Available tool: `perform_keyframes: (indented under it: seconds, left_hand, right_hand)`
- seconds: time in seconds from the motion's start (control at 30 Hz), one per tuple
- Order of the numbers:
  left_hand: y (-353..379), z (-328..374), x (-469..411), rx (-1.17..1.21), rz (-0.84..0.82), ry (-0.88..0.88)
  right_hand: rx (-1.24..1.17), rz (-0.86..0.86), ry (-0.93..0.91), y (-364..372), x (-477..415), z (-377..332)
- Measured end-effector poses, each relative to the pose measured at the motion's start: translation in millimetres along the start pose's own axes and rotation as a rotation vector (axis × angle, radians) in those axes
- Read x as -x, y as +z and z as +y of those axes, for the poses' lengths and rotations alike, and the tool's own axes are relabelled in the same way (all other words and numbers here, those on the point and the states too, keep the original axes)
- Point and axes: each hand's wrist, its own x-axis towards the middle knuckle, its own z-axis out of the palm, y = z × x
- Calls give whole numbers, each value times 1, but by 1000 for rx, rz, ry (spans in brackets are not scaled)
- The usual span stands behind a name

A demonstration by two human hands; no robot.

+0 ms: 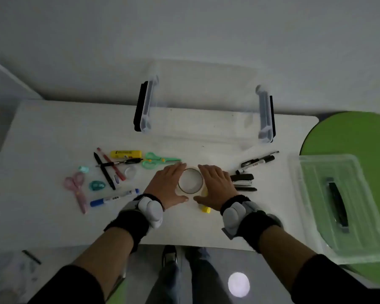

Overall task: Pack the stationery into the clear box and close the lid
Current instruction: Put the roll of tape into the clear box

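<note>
A wide roll of clear tape (190, 181) lies flat on the white table (53, 132), cupped between my left hand (169, 185) and my right hand (217, 185), which press on its two sides. The clear box (204, 110) stands open at the table's back, black latches on both ends. Its lid (336, 205) rests to the right on a green round table (355, 137). Left of my hands lie green scissors (158, 160), pink scissors (76, 187), a blue marker (114, 197), a yellow stapler-like item (125, 154) and several pens (110, 167). A black stapler (242, 182) and black markers (259, 161) lie right.
A small yellow item (205, 208) peeks out under my right wrist. A teal tape dispenser (97, 185) and a small clear cap (131, 171) sit among the pens. The table's front edge runs just below my wrists; the floor and a person's legs show beneath.
</note>
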Motion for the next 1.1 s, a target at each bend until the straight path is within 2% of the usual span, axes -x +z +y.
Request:
perform_keyframes:
  seconds: [0.23,0.63,0.9,1.1]
  left_hand:
    - [24,-6,-21,-13,-57,-35]
    - [26,-4,-24,-39,48,16]
    - [13,9,-16,-43,83,117]
    - [6,34,-11,12,42,246]
  right_hand:
    - [46,-51,-15,22,-19,13]
    - [33,-3,-31,24,-26,16]
    - [-8,69,-9,14,-3,17]
    - [-44,147,93,12,32,24]
